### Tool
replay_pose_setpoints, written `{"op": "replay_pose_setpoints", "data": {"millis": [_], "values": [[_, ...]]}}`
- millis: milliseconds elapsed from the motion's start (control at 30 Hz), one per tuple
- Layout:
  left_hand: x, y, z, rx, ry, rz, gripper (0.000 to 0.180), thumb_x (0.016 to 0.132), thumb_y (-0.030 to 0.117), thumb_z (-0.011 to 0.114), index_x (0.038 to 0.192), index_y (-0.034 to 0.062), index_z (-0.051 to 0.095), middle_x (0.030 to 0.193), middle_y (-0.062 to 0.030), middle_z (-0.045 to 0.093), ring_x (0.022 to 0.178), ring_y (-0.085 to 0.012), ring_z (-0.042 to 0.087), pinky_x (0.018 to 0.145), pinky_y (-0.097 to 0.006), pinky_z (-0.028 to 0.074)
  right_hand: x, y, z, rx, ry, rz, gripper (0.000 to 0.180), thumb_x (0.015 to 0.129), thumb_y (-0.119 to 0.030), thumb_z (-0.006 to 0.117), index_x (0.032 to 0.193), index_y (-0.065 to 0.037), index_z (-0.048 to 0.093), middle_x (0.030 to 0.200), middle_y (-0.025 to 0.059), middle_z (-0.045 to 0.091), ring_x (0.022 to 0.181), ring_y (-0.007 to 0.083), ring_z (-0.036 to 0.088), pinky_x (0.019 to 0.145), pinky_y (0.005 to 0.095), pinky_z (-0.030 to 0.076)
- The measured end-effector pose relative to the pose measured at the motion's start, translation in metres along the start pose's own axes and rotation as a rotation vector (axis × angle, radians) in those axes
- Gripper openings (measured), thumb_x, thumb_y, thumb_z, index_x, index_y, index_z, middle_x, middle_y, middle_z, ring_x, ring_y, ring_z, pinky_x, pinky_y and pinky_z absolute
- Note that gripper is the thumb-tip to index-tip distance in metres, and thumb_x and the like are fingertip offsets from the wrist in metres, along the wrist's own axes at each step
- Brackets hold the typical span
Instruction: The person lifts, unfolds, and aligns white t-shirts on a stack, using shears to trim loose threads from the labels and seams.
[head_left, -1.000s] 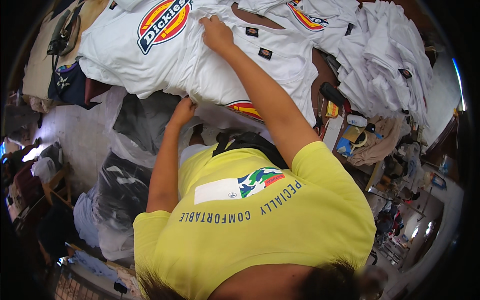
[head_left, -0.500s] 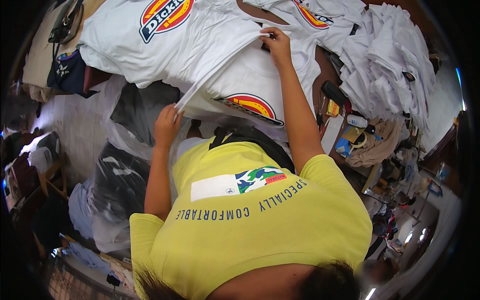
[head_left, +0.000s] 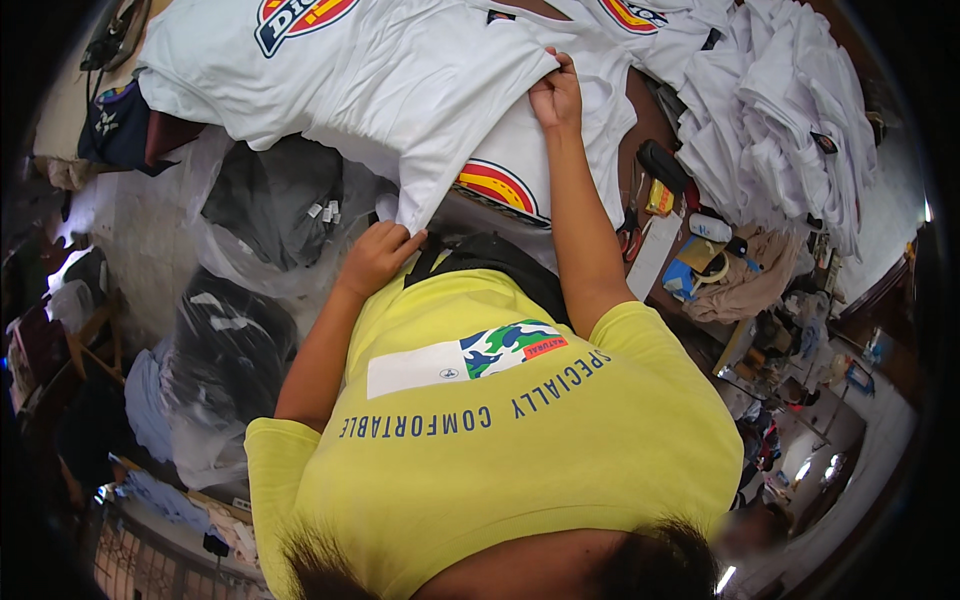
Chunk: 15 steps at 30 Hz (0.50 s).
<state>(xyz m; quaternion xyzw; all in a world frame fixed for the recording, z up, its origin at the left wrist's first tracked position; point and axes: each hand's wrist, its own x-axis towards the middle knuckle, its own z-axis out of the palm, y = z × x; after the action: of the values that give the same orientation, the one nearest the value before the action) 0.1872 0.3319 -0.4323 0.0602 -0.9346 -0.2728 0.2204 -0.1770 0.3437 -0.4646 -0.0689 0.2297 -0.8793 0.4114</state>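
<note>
I have one white shirt pinched at two places, its body lying on the table in front of me and its near end hanging over the edge toward my waist. My right hand nips the border of the cloth between thumb and fingers, out ahead of me; my left hand grasps a lower corner close to my belly, the fingertips partly hidden by folds. Between the two grips the edge runs in a fairly straight slant, partly covering the red and yellow print of another white shirt underneath. I judge the step in hand to be drawing this edge out and lining it up, with the cloth only partly flat. The next move seems to call for both pinches staying firm and the pull being even, so that the top layer comes along without dragging the one beneath. To my right, a heap of white shirts lies well apart from my grip, while scissors and a black case sit nearer my right forearm, where a wide sweep could catch them.
</note>
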Motion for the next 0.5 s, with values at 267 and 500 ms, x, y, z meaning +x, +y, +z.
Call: {"op": "replay_pose_setpoints", "data": {"millis": [267, 500], "values": [[-0.0017, 0.0068, 0.0083, 0.053, -0.030, 0.011, 0.038, 0.066, 0.005, 0.057, 0.104, 0.0079, 0.060, 0.068, -0.0051, 0.044, 0.063, -0.0214, 0.045, 0.057, -0.031, 0.040, -0.0011, -0.0033, -0.0059, -0.005, -0.016, 0.016, 0.026, 0.077, 0.013, 0.046, 0.090, -0.007, 0.054, 0.105, 0.0101, 0.057, 0.097, 0.0236, 0.056, 0.090, 0.0403, 0.046], [-0.0079, 0.0051, 0.0095, 0.002, 0.015, -0.076, 0.029, 0.066, 0.005, 0.060, 0.094, 0.0080, 0.063, 0.069, -0.0046, 0.044, 0.064, -0.0193, 0.047, 0.057, -0.030, 0.039, -0.0011, -0.0030, -0.0038, -0.011, -0.005, 0.018, 0.025, 0.077, 0.013, 0.046, 0.090, -0.006, 0.053, 0.103, 0.0101, 0.058, 0.097, 0.0239, 0.056, 0.090, 0.0410, 0.045]]}}
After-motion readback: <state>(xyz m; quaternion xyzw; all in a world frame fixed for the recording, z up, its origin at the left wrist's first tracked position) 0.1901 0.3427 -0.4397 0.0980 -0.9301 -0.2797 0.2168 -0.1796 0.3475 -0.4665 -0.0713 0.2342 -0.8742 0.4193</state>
